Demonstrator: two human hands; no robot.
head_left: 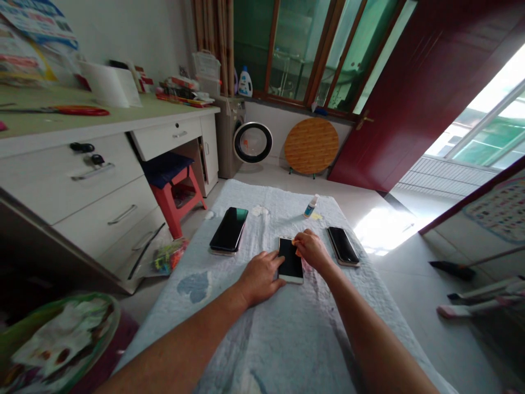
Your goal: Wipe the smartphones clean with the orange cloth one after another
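Observation:
A white-framed phone (291,264) with a dark screen lies flat in the middle of the pale blue cloth (262,339). My left hand (261,274) rests at its left edge, fingers apart, touching the frame and screen. Near the phone's upper right corner my right hand (310,247) pinches a small orange cloth (297,249) against the screen. To the left lies a larger stack of dark-screened phones or a thick phone (229,230). Another dark phone (343,245) lies to the right. A small spray bottle (310,206) stands behind, on the cloth.
A desk with drawers (172,117) runs along the left, with a red stool (176,191) beside it. A filled waste bin (110,317) stands at the lower left. Behind are an open washing machine (229,137) and a round wooden board (311,145). Brooms lie at the right.

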